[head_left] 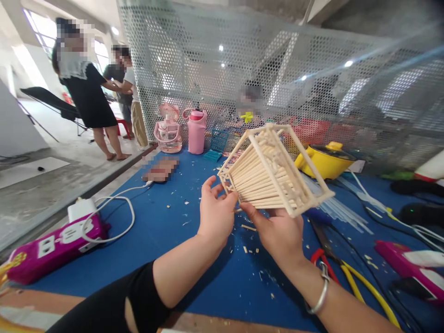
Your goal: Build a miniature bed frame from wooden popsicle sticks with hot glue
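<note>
A tapered frame of pale wooden sticks (258,178), one side filled with a row of close-set sticks, is held tilted above the blue tabletop (166,249). My left hand (218,210) grips its narrow end between thumb and fingers. From below, my right hand (279,229) supports the same frame, with the thumb pressed near the narrow end and the other fingers partly hidden behind it. Under the hands, small stick offcuts (245,249) lie scattered on the table.
Pliers with yellow handles (367,286), red-handled pliers (324,261) and clear glue sticks (342,210) lie to the right. A yellow pot (326,162) and a pink bottle (196,134) stand behind. On the left are a purple power strip (57,245) and a phone (161,169). People stand beyond.
</note>
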`<state>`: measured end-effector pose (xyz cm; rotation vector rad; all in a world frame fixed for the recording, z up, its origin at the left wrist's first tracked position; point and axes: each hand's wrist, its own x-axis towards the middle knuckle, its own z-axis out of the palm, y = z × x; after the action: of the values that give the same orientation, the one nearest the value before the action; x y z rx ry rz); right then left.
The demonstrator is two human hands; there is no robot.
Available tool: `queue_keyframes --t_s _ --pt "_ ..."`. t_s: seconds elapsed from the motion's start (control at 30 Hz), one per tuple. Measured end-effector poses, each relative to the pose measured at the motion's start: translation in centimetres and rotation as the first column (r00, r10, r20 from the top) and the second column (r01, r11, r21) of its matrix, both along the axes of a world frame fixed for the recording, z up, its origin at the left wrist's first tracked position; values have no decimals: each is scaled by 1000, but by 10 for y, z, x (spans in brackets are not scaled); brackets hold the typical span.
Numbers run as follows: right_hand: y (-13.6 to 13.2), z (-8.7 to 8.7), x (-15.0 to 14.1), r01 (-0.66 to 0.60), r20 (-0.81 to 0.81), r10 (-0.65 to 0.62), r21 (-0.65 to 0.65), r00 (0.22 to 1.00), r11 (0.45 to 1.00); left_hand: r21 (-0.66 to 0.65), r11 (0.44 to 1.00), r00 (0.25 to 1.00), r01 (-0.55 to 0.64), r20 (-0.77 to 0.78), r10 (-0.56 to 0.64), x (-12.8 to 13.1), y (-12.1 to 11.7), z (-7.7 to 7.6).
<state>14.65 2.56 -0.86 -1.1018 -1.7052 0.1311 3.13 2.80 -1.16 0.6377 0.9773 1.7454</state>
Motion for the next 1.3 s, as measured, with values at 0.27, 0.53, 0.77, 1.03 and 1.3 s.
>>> queue_keyframes --t_s 0.27,0.53,0.77,1.03,1.3 --pt "-7 4 -1 -36 -11 35 -66 999 997 -20 997 991 -79 102 81 11 -1 7" --pt "-9 8 -3 -87 -24 85 -129 996 988 -17 995 990 -101 98 102 11 -2 5" --pt "-8 7 -2 -56 29 57 -40 998 998 0 992 988 -128 83 128 12 -2 5" --pt "-9 10 -5 -75 7 75 -57 997 996 21 992 991 -125 54 123 11 -6 6" --pt "-4 1 4 -51 29 52 -23 998 998 0 997 995 -83 54 83 13 -13 10"
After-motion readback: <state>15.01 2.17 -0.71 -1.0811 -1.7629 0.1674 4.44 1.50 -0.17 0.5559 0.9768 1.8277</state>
